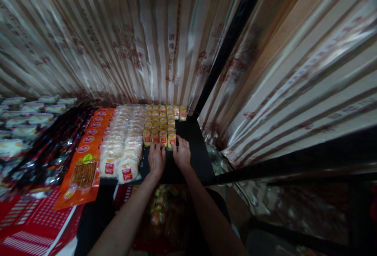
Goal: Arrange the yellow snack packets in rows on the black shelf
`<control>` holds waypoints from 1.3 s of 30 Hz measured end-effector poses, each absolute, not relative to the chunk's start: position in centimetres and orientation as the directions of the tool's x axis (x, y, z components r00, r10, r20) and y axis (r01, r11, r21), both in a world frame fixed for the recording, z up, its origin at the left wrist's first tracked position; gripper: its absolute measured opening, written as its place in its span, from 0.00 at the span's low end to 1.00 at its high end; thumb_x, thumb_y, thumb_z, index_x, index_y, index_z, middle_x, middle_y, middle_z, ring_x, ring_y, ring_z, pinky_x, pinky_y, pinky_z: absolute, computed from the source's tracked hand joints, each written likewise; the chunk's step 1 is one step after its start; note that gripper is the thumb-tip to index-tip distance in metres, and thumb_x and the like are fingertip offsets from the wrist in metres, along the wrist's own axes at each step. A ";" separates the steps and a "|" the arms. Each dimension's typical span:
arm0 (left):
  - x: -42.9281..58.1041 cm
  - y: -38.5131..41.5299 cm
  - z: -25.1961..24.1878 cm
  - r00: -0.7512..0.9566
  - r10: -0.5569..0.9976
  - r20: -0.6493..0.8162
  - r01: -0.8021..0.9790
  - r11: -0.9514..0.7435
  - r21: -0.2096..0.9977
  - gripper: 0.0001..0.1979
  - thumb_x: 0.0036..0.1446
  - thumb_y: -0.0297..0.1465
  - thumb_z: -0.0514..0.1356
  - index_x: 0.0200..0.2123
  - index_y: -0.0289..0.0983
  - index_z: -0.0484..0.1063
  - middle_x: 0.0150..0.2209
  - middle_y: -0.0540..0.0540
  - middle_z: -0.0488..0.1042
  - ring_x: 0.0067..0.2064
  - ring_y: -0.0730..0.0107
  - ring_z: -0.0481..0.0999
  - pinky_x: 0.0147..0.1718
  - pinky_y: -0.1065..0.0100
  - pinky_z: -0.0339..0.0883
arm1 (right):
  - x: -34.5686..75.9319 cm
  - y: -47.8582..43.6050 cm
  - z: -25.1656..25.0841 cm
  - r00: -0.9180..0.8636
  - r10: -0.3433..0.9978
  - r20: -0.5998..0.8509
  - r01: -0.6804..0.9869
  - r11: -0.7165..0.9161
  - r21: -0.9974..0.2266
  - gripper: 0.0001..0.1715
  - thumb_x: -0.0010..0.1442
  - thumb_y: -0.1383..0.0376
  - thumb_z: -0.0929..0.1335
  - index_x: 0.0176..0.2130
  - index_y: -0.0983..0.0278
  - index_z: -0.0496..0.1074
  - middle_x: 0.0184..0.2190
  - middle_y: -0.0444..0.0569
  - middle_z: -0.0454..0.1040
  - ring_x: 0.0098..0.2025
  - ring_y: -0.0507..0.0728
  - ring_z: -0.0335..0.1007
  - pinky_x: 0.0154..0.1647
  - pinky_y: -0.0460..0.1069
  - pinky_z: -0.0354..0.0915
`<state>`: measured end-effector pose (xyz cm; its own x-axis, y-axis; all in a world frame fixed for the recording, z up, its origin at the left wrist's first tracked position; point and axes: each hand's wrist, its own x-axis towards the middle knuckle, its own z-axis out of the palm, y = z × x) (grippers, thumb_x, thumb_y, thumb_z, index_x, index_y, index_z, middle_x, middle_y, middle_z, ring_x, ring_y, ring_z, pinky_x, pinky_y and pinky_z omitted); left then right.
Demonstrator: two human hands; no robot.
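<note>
Both my hands rest on a dark shelf [194,146] at the front of several rows of small yellow snack packets [160,124]. My left hand [156,158] lies knuckles up just below the front row, its fingertips touching the nearest packets. My right hand [182,154] sits beside it, fingers curled against the rightmost front packet [172,138]. The fingertips of both hands are partly hidden by the packets, so the grip is unclear.
Left of the yellow packets lie rows of white round snack packs [125,146], then orange packets [85,169], dark packets [55,150] and pale green ones [26,118]. Striped shiny sheeting [118,40] hangs behind and to the right. A bag [160,209] shows below the shelf.
</note>
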<state>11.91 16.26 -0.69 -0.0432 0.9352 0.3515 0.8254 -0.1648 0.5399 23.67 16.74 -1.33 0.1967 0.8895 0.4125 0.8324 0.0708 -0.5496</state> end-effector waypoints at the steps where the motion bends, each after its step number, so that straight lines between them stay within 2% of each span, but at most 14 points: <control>1: 11.9 16.3 -0.8 -0.040 0.933 0.358 0.814 -0.177 0.553 0.07 0.58 0.27 0.52 0.35 0.35 0.70 0.36 0.43 0.68 0.39 0.66 0.70 0.40 0.67 0.67 | 23.5 16.7 -1.3 0.199 0.888 0.415 0.839 0.065 -0.541 0.21 0.63 0.61 0.58 0.50 0.69 0.66 0.45 0.57 0.71 0.46 0.61 0.62 0.50 0.54 0.61; 7: 11.8 16.2 -0.8 -0.023 0.939 0.343 0.823 -0.177 0.540 0.08 0.58 0.27 0.52 0.36 0.35 0.70 0.37 0.43 0.68 0.40 0.66 0.71 0.39 0.68 0.67 | 23.1 16.8 -1.2 0.196 0.891 0.409 0.846 0.057 -0.530 0.22 0.63 0.62 0.57 0.51 0.70 0.65 0.45 0.59 0.70 0.47 0.61 0.62 0.51 0.56 0.60; 14: 12.0 15.7 -0.4 -0.022 0.924 0.382 0.848 -0.185 0.497 0.09 0.60 0.27 0.50 0.36 0.36 0.70 0.37 0.42 0.68 0.40 0.66 0.70 0.39 0.67 0.67 | 23.5 16.5 -1.5 0.273 0.888 0.370 0.745 0.048 -0.665 0.27 0.62 0.57 0.59 0.56 0.68 0.60 0.52 0.57 0.67 0.53 0.61 0.60 0.52 0.55 0.61; 22: 12.0 16.1 -0.9 -0.027 0.927 0.374 0.805 -0.202 0.557 0.09 0.59 0.27 0.51 0.36 0.36 0.70 0.36 0.43 0.68 0.40 0.67 0.71 0.40 0.67 0.67 | 23.5 16.7 -1.6 0.170 0.899 0.404 0.772 0.133 -0.622 0.25 0.62 0.59 0.59 0.55 0.67 0.64 0.49 0.57 0.69 0.53 0.61 0.61 0.54 0.56 0.59; 29: 12.0 15.9 -0.3 -0.024 0.923 0.385 0.805 -0.211 0.555 0.10 0.59 0.26 0.49 0.37 0.34 0.70 0.38 0.41 0.68 0.42 0.64 0.70 0.41 0.66 0.67 | 23.7 16.2 -1.3 0.243 0.863 0.444 0.757 0.117 -0.643 0.30 0.61 0.56 0.60 0.56 0.72 0.61 0.54 0.62 0.65 0.56 0.62 0.57 0.56 0.58 0.57; 31: 12.1 15.5 0.1 -0.017 0.923 0.384 0.795 -0.220 0.565 0.10 0.59 0.26 0.49 0.37 0.34 0.70 0.38 0.41 0.69 0.43 0.64 0.70 0.42 0.66 0.67 | 23.5 15.5 -0.9 0.262 0.839 0.476 0.745 0.138 -0.652 0.28 0.62 0.57 0.59 0.55 0.71 0.62 0.54 0.62 0.65 0.57 0.62 0.56 0.57 0.59 0.55; 34: 12.2 14.2 0.8 0.005 0.919 0.393 0.738 -0.269 0.619 0.10 0.59 0.25 0.49 0.38 0.36 0.69 0.38 0.42 0.69 0.43 0.66 0.70 0.43 0.67 0.66 | 22.4 13.1 0.0 0.303 0.817 0.490 0.694 0.164 -0.701 0.24 0.62 0.59 0.57 0.53 0.68 0.64 0.51 0.59 0.67 0.54 0.60 0.60 0.53 0.58 0.59; 39: 10.4 8.7 0.9 0.069 0.933 0.353 0.629 -0.316 0.710 0.10 0.58 0.24 0.48 0.35 0.37 0.68 0.35 0.45 0.70 0.39 0.69 0.70 0.41 0.68 0.66 | 19.4 6.4 0.7 0.288 0.870 0.399 0.551 0.190 -0.813 0.18 0.62 0.61 0.57 0.45 0.65 0.67 0.42 0.55 0.71 0.45 0.57 0.67 0.47 0.53 0.65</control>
<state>10.42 8.65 0.88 0.0693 0.9329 0.3534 0.6289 -0.3159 0.7104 19.43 6.36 0.71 0.2884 0.8703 0.3993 0.5505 0.1904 -0.8128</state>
